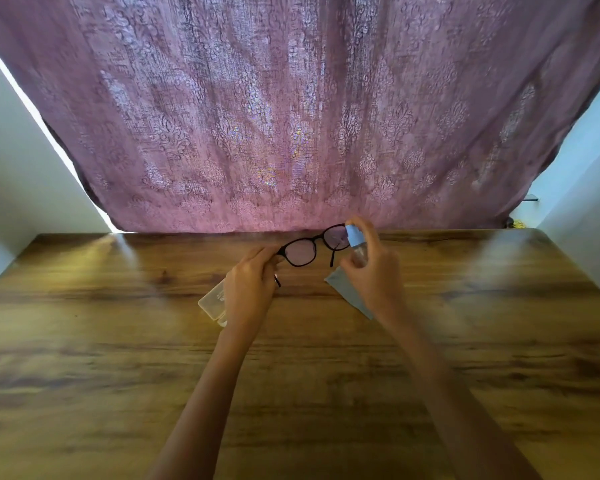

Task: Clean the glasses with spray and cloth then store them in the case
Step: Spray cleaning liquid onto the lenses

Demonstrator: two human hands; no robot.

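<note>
Two dark-rimmed lenses make up the glasses (314, 245), a thin black frame with its temples unfolded and hanging downward, held in the air above the far part of the wooden table (118, 358). The lenses look faintly tinted by the cloth behind them. Just right of the glasses is a small clear spray bottle (355, 242) with a pale blue cap, its head touching or nearly touching the rim of the right-hand lens. Below the glasses and to their right, a grey-blue cloth (340, 284) lies flat on the table, partly covered by the wrist. Below the glasses and to their left rests a translucent case (213, 301), half hidden under the other hand.

The table has a warm brown grain with streaks of glare. Behind the glasses hangs a mauve patterned curtain (291, 116), with pale walls on either side of it.

The left hand (251, 284) pinches the left end of the frame between thumb and fingers. The right hand (373, 268) is wrapped around the bottle, one finger curled over its cap. Both bare forearms reach forward from the near edge.
</note>
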